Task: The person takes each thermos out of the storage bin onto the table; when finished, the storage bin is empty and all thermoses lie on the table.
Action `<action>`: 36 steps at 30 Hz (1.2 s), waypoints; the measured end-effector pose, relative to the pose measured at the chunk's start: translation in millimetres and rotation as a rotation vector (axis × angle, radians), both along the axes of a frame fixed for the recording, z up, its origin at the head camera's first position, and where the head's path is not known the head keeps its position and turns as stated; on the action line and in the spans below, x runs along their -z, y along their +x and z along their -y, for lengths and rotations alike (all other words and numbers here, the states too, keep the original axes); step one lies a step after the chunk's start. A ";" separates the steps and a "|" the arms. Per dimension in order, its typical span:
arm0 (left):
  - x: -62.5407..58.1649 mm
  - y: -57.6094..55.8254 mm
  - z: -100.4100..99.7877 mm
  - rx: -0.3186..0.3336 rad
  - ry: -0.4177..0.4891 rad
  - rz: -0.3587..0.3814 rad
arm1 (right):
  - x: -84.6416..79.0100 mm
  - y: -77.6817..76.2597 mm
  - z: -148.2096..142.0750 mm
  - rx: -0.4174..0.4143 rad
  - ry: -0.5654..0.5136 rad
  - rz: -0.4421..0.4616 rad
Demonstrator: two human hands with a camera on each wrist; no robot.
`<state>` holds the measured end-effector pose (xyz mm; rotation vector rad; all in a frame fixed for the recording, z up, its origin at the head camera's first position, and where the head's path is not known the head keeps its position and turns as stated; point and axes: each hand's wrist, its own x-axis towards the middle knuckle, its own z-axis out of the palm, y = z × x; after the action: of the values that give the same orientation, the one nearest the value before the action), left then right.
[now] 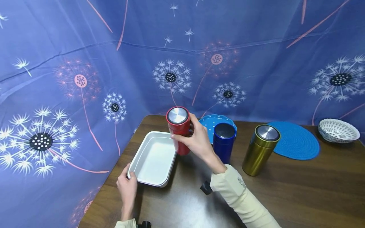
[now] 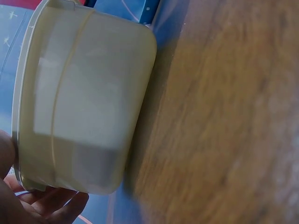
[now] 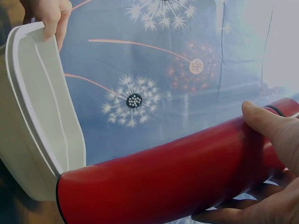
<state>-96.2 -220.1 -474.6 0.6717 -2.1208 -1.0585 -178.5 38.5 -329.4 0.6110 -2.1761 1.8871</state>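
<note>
Upright in my right hand is a red thermos flask with a silver lid top. My thumb lies along its near side and the fingers wrap round behind, as the right wrist view also shows for the flask. The flask stands at the right rim of a white rectangular tub; whether its base touches the table cannot be told. With my left hand I grip the tub's near left corner, thumb over the rim and fingers beneath, seen also in the left wrist view at the tub's wall.
Right of the red flask stand a blue flask and a gold flask. Behind them lie a blue dotted plate and a round blue placemat. A white woven basket sits at the far right. A patterned cloth hangs behind the wooden table.
</note>
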 end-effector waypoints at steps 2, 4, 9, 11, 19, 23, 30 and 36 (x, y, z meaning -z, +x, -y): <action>-0.1 0.9 0.1 0.018 0.009 0.011 | 0.5 0.8 -4.2 0.016 -0.001 0.005; -0.2 1.0 0.1 0.016 0.015 0.019 | 5.2 -1.0 -8.0 0.034 0.005 -0.004; -0.3 0.9 1.0 0.011 0.014 0.026 | 7.8 1.9 -13.8 0.070 0.024 0.004; -0.6 1.1 0.9 0.014 0.010 0.026 | 10.1 2.5 -15.1 0.080 0.028 0.009; -2.4 1.8 -0.6 0.024 0.021 0.025 | 22.6 3.6 -17.8 0.124 0.040 0.041; -2.9 1.3 -0.9 0.029 0.031 0.029 | 29.1 3.3 -18.4 0.144 0.048 0.048; -3.2 1.9 -1.2 0.021 0.032 0.042 | 41.1 1.3 -18.9 0.171 0.088 0.085; -3.8 1.7 -2.1 0.014 0.033 0.046 | 48.6 0.3 -17.7 0.175 0.092 0.099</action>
<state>-94.5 -218.0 -470.9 0.7041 -2.1544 -1.0973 -178.1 56.3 -378.1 0.3359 -2.3051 1.7712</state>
